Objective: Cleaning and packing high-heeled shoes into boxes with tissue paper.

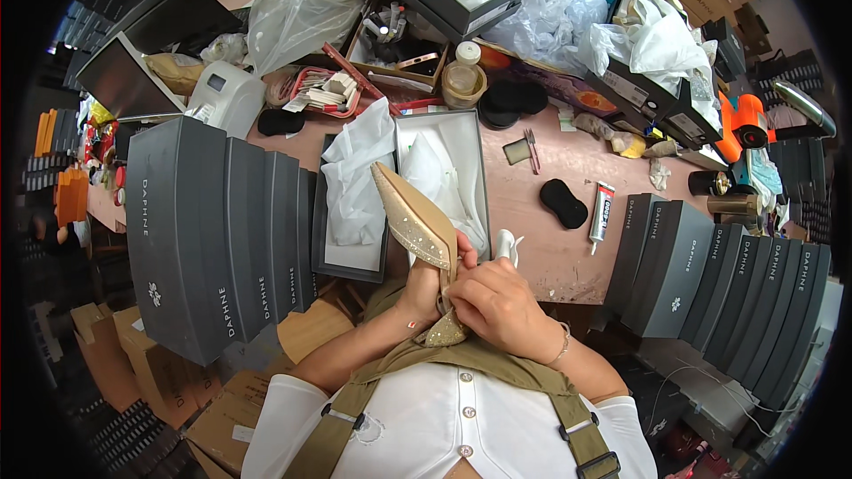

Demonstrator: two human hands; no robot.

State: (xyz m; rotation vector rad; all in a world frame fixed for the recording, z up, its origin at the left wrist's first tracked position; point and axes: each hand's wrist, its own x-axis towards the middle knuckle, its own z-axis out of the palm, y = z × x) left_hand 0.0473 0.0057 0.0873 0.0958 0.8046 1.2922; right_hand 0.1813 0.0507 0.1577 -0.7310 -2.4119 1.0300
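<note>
Both hands' fingers (484,302) closed round gold shoe (417,226), above cluttered pink table (541,186) amid grey boxes (213,231).

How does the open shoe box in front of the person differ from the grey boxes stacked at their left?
The open shoe box lies flat, lid off, showing white tissue paper; the stacked grey boxes are closed and stand on edge in a row. The open box sits mid-table beyond the beige shoe held in the left hand and right hand; the stack stands at the table's edge. Both share the dark grey colour.
</note>
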